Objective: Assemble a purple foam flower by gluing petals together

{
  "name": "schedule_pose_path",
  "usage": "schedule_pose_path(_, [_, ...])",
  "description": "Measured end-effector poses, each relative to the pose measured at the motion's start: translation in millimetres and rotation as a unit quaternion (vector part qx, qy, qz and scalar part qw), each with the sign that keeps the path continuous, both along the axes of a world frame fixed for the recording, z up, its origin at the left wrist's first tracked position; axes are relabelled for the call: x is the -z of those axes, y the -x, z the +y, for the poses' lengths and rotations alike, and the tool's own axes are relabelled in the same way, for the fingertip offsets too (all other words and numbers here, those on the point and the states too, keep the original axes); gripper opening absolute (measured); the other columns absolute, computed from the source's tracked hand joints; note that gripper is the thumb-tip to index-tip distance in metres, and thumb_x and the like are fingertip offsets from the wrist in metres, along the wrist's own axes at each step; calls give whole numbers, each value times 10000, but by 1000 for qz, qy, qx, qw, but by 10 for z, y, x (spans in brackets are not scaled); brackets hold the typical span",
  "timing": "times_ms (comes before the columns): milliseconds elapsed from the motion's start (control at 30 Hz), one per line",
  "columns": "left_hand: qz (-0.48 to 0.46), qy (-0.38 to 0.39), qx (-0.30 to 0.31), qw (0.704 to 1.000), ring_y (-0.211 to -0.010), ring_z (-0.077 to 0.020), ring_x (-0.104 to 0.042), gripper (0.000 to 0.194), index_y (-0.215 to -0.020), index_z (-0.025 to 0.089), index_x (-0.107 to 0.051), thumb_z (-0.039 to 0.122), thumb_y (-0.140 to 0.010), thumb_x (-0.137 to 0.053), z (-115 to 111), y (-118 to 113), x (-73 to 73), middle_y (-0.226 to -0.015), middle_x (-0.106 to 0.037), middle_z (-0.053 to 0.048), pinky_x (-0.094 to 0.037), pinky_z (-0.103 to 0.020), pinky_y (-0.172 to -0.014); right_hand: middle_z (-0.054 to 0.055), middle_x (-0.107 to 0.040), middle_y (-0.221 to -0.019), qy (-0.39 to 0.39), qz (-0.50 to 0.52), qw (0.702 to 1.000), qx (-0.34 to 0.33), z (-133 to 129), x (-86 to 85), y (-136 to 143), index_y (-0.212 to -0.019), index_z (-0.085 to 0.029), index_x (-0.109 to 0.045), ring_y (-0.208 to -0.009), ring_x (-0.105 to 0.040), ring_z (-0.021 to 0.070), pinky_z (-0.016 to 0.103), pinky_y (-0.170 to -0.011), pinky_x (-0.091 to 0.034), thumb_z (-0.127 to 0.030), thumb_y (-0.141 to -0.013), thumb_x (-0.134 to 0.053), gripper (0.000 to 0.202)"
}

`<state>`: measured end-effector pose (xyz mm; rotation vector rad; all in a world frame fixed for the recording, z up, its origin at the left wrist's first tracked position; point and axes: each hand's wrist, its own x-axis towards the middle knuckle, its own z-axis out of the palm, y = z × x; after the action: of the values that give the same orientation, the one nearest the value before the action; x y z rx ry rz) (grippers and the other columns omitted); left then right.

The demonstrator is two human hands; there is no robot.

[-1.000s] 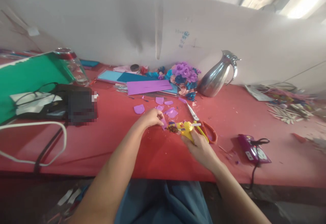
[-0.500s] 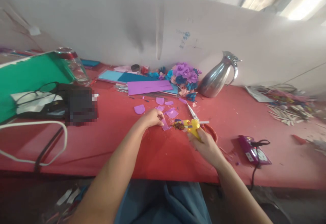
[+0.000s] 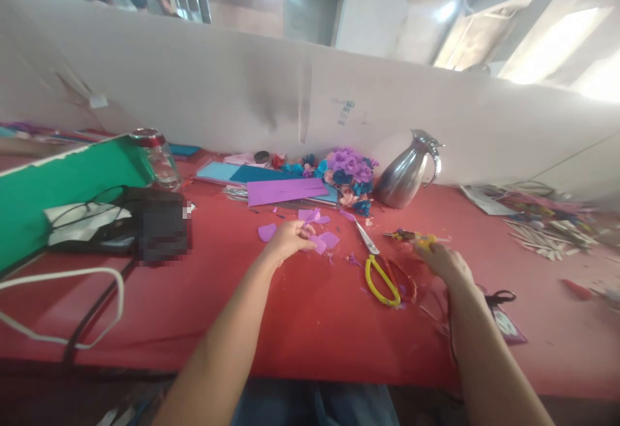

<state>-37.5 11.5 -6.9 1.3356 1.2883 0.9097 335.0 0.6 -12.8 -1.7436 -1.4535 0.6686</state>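
My left hand [image 3: 289,244] is closed, its thumb and fingers pinching a purple paper piece [image 3: 310,219] over the middle of the table. Cut purple petals [image 3: 329,240] lie beside and beyond those fingers. To the right, my right hand [image 3: 449,264] grips a yellow glue gun [image 3: 427,240], whose dark, crusted nozzle end points left. The hand partly covers the gun's handle. Between my hands rest scissors [image 3: 382,281] with yellow and red handles, blades toward the wall. A further purple petal [image 3: 267,232] lies left of my left hand.
Purple sheets [image 3: 285,190] lie on blue ones at the back, beside a bunch of paper flowers [image 3: 349,166] and a steel jug [image 3: 404,174]. A glass bottle [image 3: 162,166] and black bag [image 3: 162,232] are left. A purple box with a cord [image 3: 511,329] sits right.
My right hand has carried the glue gun rightward, away from my left hand, uncovering the scissors. The left hand's purple piece has been raised toward the petals. The camera view has tilted up.
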Motion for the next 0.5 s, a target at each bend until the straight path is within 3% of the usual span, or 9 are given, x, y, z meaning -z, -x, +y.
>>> schedule_pose_path(67, [-3,-3,2,1000,-611,-125,-581,304,-833,146,-622,140,-545,-719,-5,-2,-13,-645,-602,21,-457,-261,-623,26,-479,-470,-22,-146,983,109,-7,-75,166,-457,-260,-443,-547,-511,219,368,-560,-408,-337,-691,-675,339])
schedule_pose_path(100, [0,-10,4,1000,-619,-130,-588,310,-841,146,-622,144,-546,-717,-3,-3,-10,-654,-610,16,-458,-263,-623,63,-553,-551,-33,-173,977,121,-10,-120,315,-486,-253,-491,-642,-559,252,394,-621,-426,-344,-701,-664,291])
schedule_pose_path(133, [5,-17,5,1000,-625,-134,-591,316,-844,147,-625,144,-542,-718,2,-5,0,-660,-613,14,-457,-263,-622,98,-618,-641,-66,-215,971,86,-9,-166,502,-546,-243,-563,-726,-592,278,420,-682,-439,-360,-744,-621,238])
schedule_pose_path(200, [17,-33,10,999,-633,-139,-595,326,-841,149,-633,136,-527,-720,23,-4,40,-661,-616,15,-448,-257,-618,130,-699,-836,-111,-238,960,-95,7,-245,954,-743,-210,-688,-866,-629,295,440,-812,-437,-305,-789,-569,160])
schedule_pose_path(267, [25,-49,18,998,-645,-149,-603,333,-839,150,-642,126,-515,-718,53,4,99,-667,-631,8,-438,-252,-614,59,-730,-941,-121,-216,948,-202,31,-291,1426,-849,-233,-721,-906,-651,223,339,-860,-445,-280,-766,-603,151])
schedule_pose_path(333, [17,-69,33,997,-666,-166,-617,333,-858,152,-648,131,-530,-704,87,18,162,-694,-666,-12,-432,-253,-614,66,-741,-951,-101,-207,924,-305,49,-298,1812,-867,-215,-737,-882,-662,208,297,-826,-448,-255,-763,-602,175])
schedule_pose_path(400, [12,-79,46,996,-657,-179,-617,302,-850,151,-652,142,-549,-687,112,29,209,-684,-674,-21,-423,-255,-593,74,-748,-879,-72,-221,923,-306,54,-277,2047,-800,-201,-748,-821,-662,204,274,-760,-444,-212,-766,-576,175])
schedule_pose_path(500, [14,-87,46,995,-644,-181,-608,299,-847,157,-661,152,-552,-704,112,23,220,-660,-666,-15,-417,-254,-585,72,-745,-796,-50,-214,938,-269,53,-230,2130,-730,-197,-752,-752,-647,198,261,-689,-423,-162,-742,-563,193])
